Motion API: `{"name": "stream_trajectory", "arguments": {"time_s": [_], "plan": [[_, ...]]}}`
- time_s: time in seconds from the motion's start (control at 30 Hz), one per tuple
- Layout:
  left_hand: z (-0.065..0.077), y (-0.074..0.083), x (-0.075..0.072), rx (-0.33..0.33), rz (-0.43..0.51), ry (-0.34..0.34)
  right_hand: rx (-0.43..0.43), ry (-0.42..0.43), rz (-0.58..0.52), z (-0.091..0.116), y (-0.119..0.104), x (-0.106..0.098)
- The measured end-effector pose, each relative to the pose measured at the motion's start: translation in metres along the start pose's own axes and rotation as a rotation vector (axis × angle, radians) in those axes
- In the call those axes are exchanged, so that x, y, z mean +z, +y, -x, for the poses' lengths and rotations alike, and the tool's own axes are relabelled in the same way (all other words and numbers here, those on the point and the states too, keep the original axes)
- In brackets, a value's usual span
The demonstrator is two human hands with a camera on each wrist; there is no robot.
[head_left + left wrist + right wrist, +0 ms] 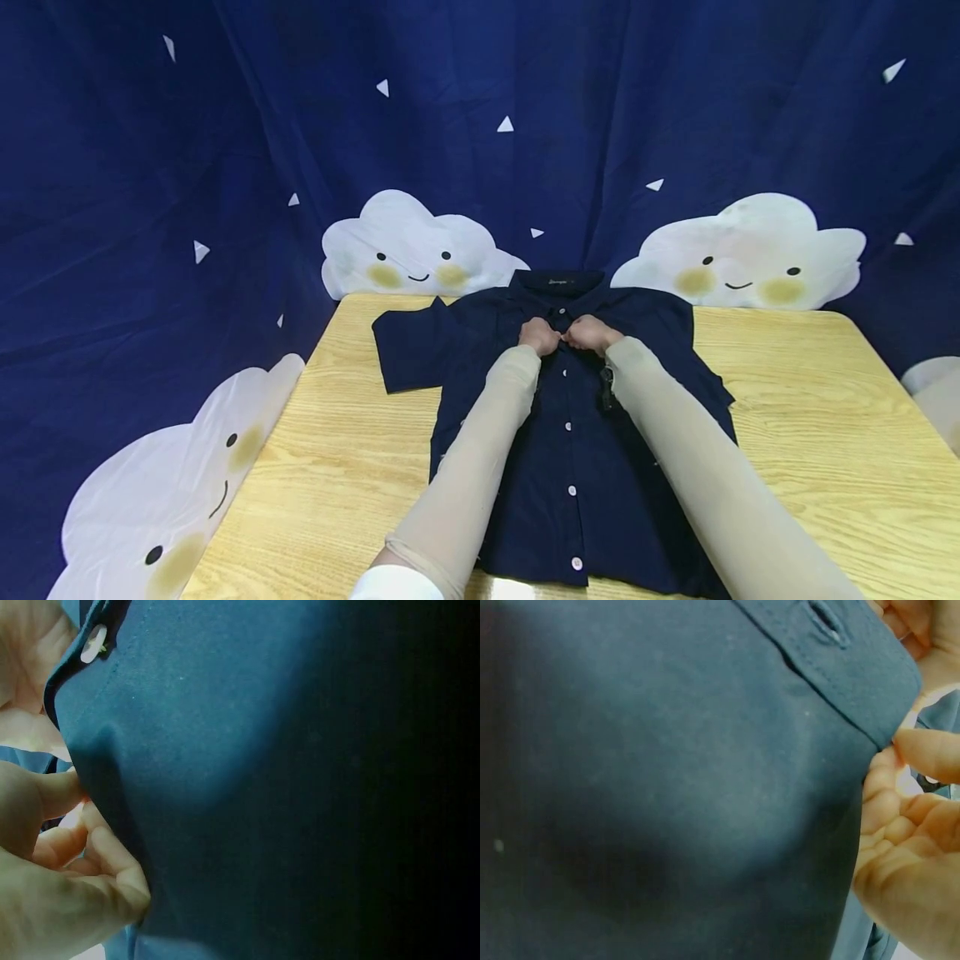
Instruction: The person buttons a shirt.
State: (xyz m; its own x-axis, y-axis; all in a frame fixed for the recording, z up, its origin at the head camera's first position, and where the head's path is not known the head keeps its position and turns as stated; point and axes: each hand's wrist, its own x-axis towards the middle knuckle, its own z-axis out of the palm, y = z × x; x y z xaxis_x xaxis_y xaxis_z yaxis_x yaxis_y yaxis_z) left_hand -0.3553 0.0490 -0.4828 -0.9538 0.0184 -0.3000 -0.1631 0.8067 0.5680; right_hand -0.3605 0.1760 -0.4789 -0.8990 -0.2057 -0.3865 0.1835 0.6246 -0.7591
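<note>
A dark navy short-sleeved button shirt lies spread on the table, collar at the far side. Both hands meet over its front placket, just below the top button. My left hand pinches the placket fabric between thumb and fingers; up close, a pale button sits on the cloth beyond it. From the other side my right hand pinches the placket edge, with a stitched buttonhole showing close by. The fingertips nearly meet, and folded cloth partly hides them.
Several white buttons run down the front below the hands, one near the hem. The left sleeve in view lies outspread on the wooden table. A dark blue curtain with white clouds hangs behind and to the left.
</note>
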Motion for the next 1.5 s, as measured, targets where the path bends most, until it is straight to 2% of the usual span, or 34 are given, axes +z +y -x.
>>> {"name": "stream_trajectory", "arguments": {"time_s": [0.2,0.43,0.7,0.8,0.87,0.9,0.93,0.97,1.03,1.07,1.13,1.17,1.2,1.27,1.33,1.4,1.5], "plan": [[0.0,-0.004,0.0,0.038,-0.001,-0.011,-0.003,-0.03,-0.002,-0.002,0.002,-0.001],[-0.001,-0.006,-0.004,0.062,0.032,-0.02,-0.054,-0.037,0.017,0.0,0.001,-0.002],[-0.007,-0.014,-0.009,0.147,-0.01,-0.038,-0.114,0.068,0.035,0.001,0.008,0.003],[-0.012,-0.014,-0.007,0.14,-0.029,-0.031,-0.137,0.118,0.03,0.003,0.011,0.004],[-0.044,-0.025,0.011,0.175,-0.033,-0.018,-0.152,0.163,0.031,0.004,0.014,0.005],[-0.062,-0.031,0.021,0.173,-0.034,-0.035,-0.159,0.188,0.048,0.005,0.014,0.006],[-0.083,-0.039,0.034,0.198,-0.031,-0.035,-0.165,0.215,0.074,0.007,0.015,0.007],[-0.103,-0.045,0.047,0.188,-0.042,-0.059,-0.175,0.237,0.11,0.009,0.016,0.008],[-0.136,-0.057,0.064,0.225,-0.045,-0.119,-0.2,0.276,0.196,0.014,0.017,0.01],[-0.135,-0.056,0.063,0.228,-0.061,-0.165,-0.214,0.285,0.24,0.016,0.017,0.011],[-0.114,-0.048,0.049,0.248,-0.116,-0.232,-0.245,0.291,0.305,0.02,0.016,0.012],[-0.095,-0.041,0.037,0.243,-0.153,-0.268,-0.258,0.29,0.326,0.022,0.015,0.012],[-0.072,-0.034,0.023,0.276,-0.167,-0.28,-0.268,0.288,0.342,0.024,0.014,0.012],[-0.025,-0.02,-0.002,0.292,-0.233,-0.282,-0.266,0.273,0.36,0.028,0.01,0.012],[0.01,-0.01,-0.016,0.281,-0.301,-0.248,-0.233,0.224,0.371,0.031,0.006,0.013],[0.03,-0.006,-0.019,0.274,-0.343,-0.201,-0.173,0.147,0.369,0.034,0.003,0.014],[0.039,-0.008,-0.015,0.24,-0.353,-0.165,-0.073,0.011,0.352,0.037,-0.002,0.018]]}}
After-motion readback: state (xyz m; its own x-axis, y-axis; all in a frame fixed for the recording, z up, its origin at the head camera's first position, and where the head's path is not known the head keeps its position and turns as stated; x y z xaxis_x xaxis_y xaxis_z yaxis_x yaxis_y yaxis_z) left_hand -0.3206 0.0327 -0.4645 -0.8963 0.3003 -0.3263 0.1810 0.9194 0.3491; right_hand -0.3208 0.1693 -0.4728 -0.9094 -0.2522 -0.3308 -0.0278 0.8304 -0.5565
